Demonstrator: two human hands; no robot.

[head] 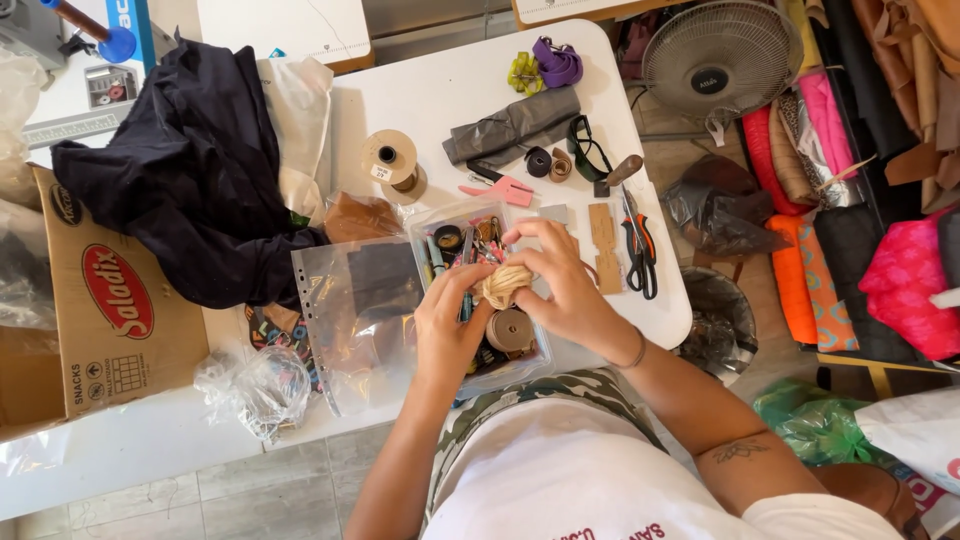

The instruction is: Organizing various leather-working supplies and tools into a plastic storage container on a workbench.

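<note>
- The left hand and the right hand both hold a small bundle of beige cord, fingers closed around it, above a clear plastic box of small tools on the white desk.
- Left of the box lies a transparent punched sleeve.
- At the left desk edge stands a brown cardboard carton with a red oval label.
- A spool carries a small white round label.
- Scissors lie right of the hands.

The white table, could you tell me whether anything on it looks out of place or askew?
Yes: the dark cloth is heaped, spilling over the cardboard box, and a clear plastic sleeve overhangs the table edge.
</note>
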